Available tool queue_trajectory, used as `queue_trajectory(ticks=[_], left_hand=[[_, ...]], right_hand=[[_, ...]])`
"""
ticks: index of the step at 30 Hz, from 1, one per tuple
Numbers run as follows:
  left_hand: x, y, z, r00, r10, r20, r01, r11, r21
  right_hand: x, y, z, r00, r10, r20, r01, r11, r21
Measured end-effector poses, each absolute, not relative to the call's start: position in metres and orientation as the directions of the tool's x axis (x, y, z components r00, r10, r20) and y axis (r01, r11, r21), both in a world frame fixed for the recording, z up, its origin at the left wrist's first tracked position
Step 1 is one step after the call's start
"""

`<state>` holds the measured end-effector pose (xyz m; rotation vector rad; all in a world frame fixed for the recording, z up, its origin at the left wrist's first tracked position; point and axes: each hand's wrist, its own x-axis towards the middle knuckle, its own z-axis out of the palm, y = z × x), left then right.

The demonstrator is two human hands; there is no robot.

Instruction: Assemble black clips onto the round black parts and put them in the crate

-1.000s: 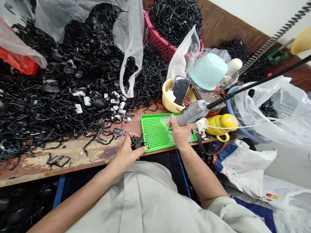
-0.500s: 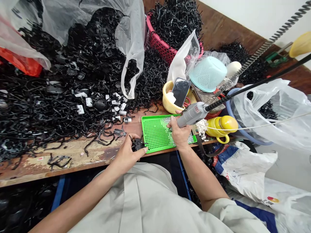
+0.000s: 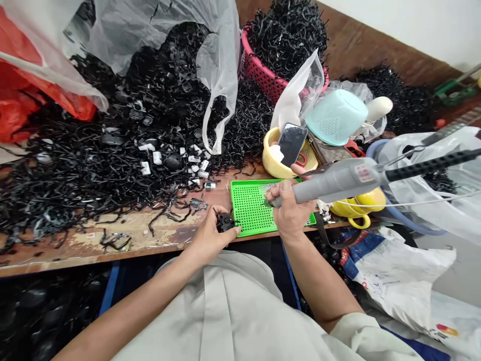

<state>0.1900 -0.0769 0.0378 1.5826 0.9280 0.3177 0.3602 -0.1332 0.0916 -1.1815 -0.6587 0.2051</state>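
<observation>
My left hand [image 3: 215, 231] is closed round a small black plastic part [image 3: 225, 222] at the table's front edge, beside the left end of a green perforated tray [image 3: 250, 208]. Over the tray's right half, my right hand [image 3: 292, 206] grips a grey electric screwdriver [image 3: 334, 179], which lies nearly level with its tip pointing left. A black cable and a coiled spring run from its rear end to the right. Small silver screws [image 3: 267, 187] lie in the tray, partly hidden by my right hand.
Black plastic parts [image 3: 150, 165] are heaped across the left and back. A yellow bowl [image 3: 271, 160] holding a phone [image 3: 292, 144], a light-blue basket [image 3: 336, 118] and a pink basket [image 3: 263, 75] stand behind the tray. A yellow cup [image 3: 370, 205] is at the right.
The view has shifted, so the scene sits further right. The screwdriver has tilted flatter and its body looks larger and closer. My left hand still holds the black part.
</observation>
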Motion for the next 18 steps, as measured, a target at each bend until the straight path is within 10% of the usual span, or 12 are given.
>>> queue_trajectory(ticks=[6, 18], left_hand=[[0.188, -0.078, 0.03, 0.676, 0.706, -0.212, 0.313, -0.015, 0.95], [0.187, -0.079, 0.035, 0.691, 0.709, -0.144, 0.231, -0.027, 0.973]], right_hand=[[0.308, -0.117, 0.108, 0.7, 0.7, 0.143, -0.167, 0.355, -0.92], [0.292, -0.108, 0.102, 0.647, 0.75, 0.139, -0.189, 0.334, -0.923]])
